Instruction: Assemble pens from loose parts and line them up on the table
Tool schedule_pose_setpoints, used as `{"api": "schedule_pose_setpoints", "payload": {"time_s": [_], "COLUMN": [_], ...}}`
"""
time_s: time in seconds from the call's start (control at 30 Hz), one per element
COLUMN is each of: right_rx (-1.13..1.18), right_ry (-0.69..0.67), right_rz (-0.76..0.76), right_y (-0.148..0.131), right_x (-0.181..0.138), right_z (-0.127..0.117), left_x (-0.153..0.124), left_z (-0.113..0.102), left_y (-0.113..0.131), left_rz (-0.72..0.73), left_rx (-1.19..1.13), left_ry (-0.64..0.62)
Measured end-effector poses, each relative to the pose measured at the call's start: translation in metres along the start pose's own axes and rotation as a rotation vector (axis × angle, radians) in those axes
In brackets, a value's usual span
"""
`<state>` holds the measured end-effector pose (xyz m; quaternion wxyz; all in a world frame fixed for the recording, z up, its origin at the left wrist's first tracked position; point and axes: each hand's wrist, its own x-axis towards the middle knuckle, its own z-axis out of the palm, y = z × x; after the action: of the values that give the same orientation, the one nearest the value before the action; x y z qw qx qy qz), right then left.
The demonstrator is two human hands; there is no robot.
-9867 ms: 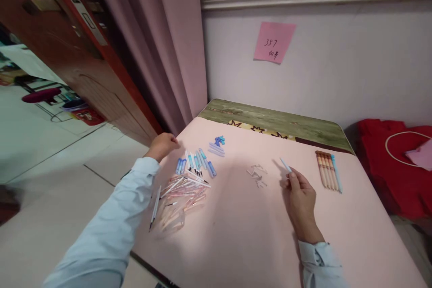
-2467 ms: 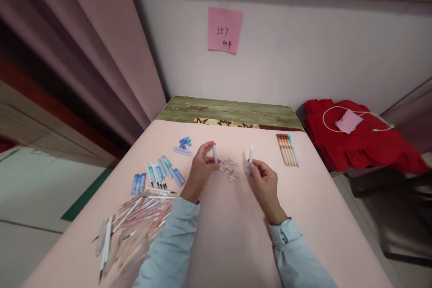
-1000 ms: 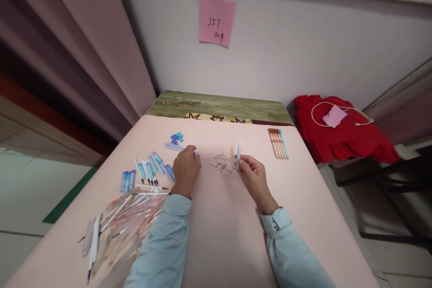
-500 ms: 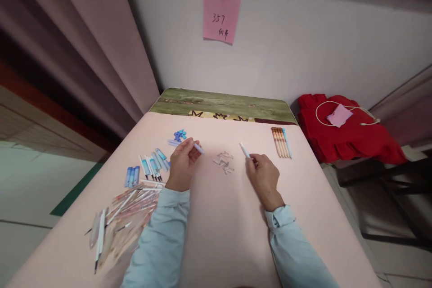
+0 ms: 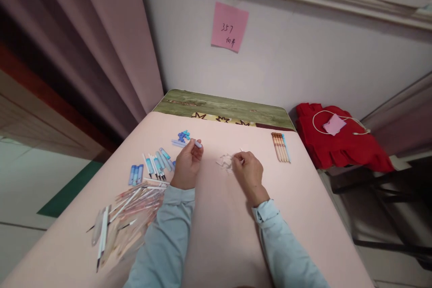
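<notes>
My left hand is closed around a short lilac pen barrel, whose end points right. My right hand is pinched at the right edge of a pile of small whitish pieces. A slim white pen part pokes out above its fingers; the rest of it is hidden. Whether those fingertips also grip one of the small pieces, I cannot tell. Just beyond my left hand lie small blue clips and lilac barrels.
Several brown-capped pens and a blue one lie in a row at the right. On the left are blue pen barrels, white refills with dark tips and a heap of pinkish refills. Red cloth sits beside the table.
My right hand has moved left to the pile of small pieces, with the white pen part now mostly hidden in its fingers. My left hand still holds the lilac barrel. The view has shifted slightly.
</notes>
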<state>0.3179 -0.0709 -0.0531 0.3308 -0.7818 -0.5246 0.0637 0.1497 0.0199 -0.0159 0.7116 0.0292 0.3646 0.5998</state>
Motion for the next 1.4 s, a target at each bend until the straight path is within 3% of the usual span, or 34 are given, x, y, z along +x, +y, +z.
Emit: {"api": "schedule_pose_setpoints", "payload": {"time_s": [0.3,0.5,0.6,0.8,1.0,1.17,1.4], "right_rx": [-0.116,-0.030,0.227,0.859,1.166,1.140,0.937], "right_ry": [-0.087,-0.025,-0.032,-0.233,-0.387,-0.426,-0.279], "right_rz": [-0.084,-0.114,-0.020,0.147,0.327,0.293,0.168], "right_y": [-0.001,0.001,-0.002,-0.015,-0.021,-0.021,-0.023], "right_x": [0.009,0.008,0.010,0.014,0.015,0.014,0.011], "right_z": [0.013,0.005,-0.006,-0.023,-0.027,-0.030,-0.035], "left_x": [0.000,-0.004,-0.009,-0.014,-0.013,-0.015,-0.015], "left_z": [0.000,0.003,0.005,0.004,0.003,0.002,0.000], "left_y": [-0.003,-0.019,-0.027,-0.035,-0.036,-0.038,-0.040], "left_rz": [-0.056,-0.099,-0.100,-0.093,-0.055,-0.090,-0.128], "left_rx": [-0.034,-0.004,0.042,0.095,0.128,0.121,0.099], "left_ry": [0.090,0.091,0.083,0.049,-0.011,-0.011,-0.018]}}
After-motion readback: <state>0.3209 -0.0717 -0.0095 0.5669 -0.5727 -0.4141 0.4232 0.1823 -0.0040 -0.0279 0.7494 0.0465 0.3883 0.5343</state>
